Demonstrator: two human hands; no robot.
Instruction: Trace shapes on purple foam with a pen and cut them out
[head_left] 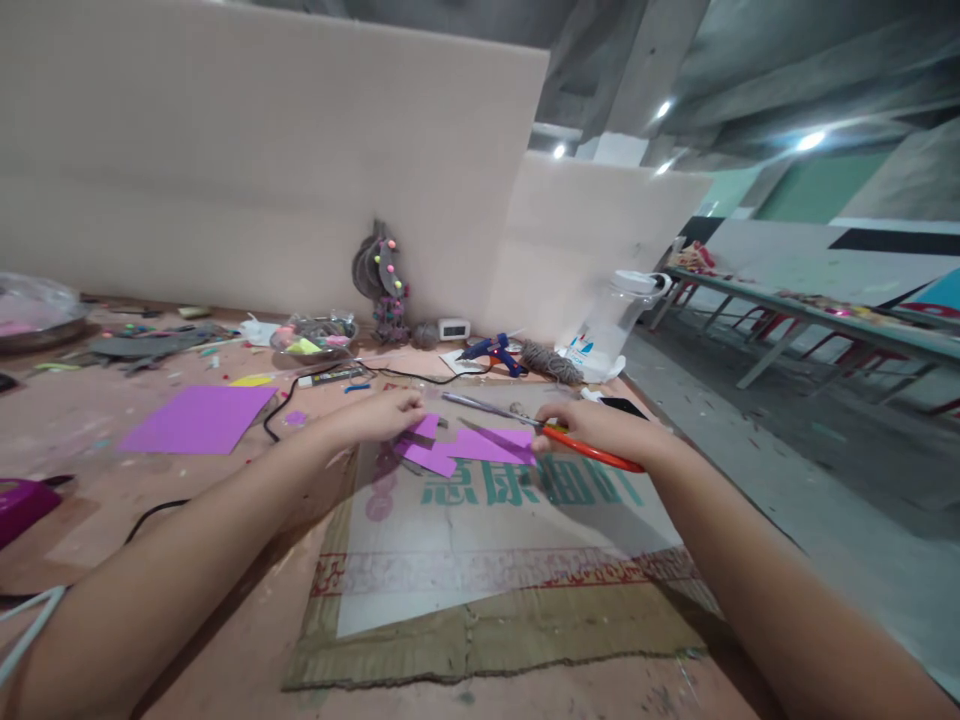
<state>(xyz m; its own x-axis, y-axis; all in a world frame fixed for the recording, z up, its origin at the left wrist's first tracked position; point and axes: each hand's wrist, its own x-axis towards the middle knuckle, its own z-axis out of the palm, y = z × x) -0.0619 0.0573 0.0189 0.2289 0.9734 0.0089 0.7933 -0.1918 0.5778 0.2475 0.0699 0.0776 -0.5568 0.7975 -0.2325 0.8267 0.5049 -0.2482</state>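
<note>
My right hand (571, 420) is wrapped around a pair of scissors (596, 450) with long orange-red handles. A metal blade points left, over the mat. Below it lies a cut piece of purple paper (495, 446), its right end close to my right fingertips. My left hand (394, 410) has its fingers pinched together at a smaller purple piece (424, 428). Another purple strip (429, 458) lies just under that. These cut pieces are over a clear sheet on a cardboard mat (495, 640) with green printed characters. The left fingertips are partly hidden.
A larger purple sheet (199, 420) lies left. Behind are a blue glue gun (493, 352) with a black cord, grey yarn (551, 362), a small white clock (454, 329), a clear jug (604, 325) and a grey decorated craft (384, 285). A phone (622, 407) lies right.
</note>
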